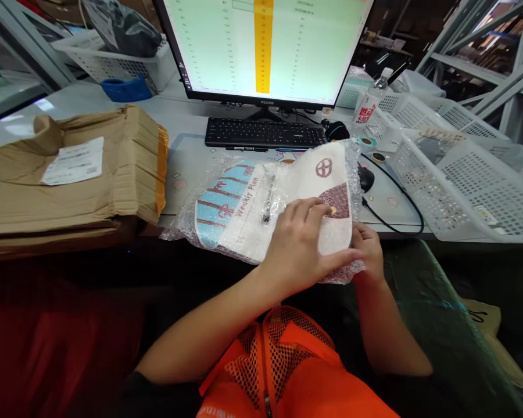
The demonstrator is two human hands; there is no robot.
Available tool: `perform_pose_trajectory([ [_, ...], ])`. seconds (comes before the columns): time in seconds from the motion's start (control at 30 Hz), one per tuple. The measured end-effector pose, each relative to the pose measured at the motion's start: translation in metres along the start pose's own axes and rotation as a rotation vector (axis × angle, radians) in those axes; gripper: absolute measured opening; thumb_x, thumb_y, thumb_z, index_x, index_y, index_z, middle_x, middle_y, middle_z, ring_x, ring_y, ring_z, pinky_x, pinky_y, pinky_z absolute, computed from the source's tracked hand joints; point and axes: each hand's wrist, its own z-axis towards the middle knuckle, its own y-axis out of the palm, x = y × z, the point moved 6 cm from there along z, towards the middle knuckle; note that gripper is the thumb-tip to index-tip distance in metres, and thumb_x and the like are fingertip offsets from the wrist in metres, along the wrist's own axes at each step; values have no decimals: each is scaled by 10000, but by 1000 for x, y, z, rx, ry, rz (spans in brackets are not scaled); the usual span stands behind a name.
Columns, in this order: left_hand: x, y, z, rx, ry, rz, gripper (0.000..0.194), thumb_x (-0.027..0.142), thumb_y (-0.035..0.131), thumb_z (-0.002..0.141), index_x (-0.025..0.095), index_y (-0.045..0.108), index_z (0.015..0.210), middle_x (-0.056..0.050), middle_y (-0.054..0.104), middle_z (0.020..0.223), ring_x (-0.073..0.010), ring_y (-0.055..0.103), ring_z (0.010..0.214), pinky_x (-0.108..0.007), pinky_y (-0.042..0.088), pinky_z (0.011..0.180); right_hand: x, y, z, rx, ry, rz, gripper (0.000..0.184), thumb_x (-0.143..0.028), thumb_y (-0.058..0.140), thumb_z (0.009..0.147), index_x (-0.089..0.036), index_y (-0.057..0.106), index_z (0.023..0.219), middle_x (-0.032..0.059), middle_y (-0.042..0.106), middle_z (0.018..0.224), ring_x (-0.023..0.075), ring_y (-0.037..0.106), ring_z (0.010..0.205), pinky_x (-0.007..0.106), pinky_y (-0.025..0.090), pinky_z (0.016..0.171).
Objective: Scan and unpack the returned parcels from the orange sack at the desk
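A white and light-blue weekly plan board (248, 232) with brown drawings lies tilted in clear bubble wrap (181, 223), over the desk's front edge. A small clear packet (270, 197) with a dark-tipped item rests on its middle. My left hand (298, 235) is laid on the board's right half, its fingers on the surface and its thumb stretched towards the right edge. At that right edge, my right hand (368, 249) has its fingers closed on the bubble wrap. Its fingertips are partly hidden by the wrap.
An opened cardboard box (131, 168) with a white label stands left. Behind the board are a black keyboard (264, 133) and a monitor (265, 46). A mouse (366, 177) with a cable, a bottle (372, 96) and white plastic baskets (475, 180) are on the right.
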Motion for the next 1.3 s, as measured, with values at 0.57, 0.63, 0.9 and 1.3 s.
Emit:
perform_pose_trajectory([
  [0.57,-26,-12,11,80,-225,-551,309,399,614,1030,190,585,803,-73,789,1105,-171,728,970,-304,591,905,-35,-7,2,-99,-240,57,366,-590,762,955,-240,687,1033,31,734,972,168,699,768,273,582,628],
  [0.63,-24,-12,9,51,-210,-574,305,434,595,1051,183,662,890,-73,793,1086,-173,731,979,-303,586,928,-32,-2,1,-145,-245,50,484,-655,730,953,-243,690,1203,71,741,1130,211,731,936,316,623,738],
  [0.9,-93,-85,-20,300,-263,-36,280,392,565,1067,184,751,1039,-108,807,1128,-240,747,1079,-366,560,1011,-17,-35,33,13,57,-241,876,-458,1013,589,-224,684,1367,77,739,816,221,645,586,318,485,497],
  [1.3,-167,-103,-109,366,-720,-529,466,348,730,916,135,661,1325,-146,763,1217,-256,738,1087,-337,597,875,-26,-48,141,114,-118,-815,394,-14,828,716,-108,840,1099,63,726,766,98,548,550,341,405,597],
])
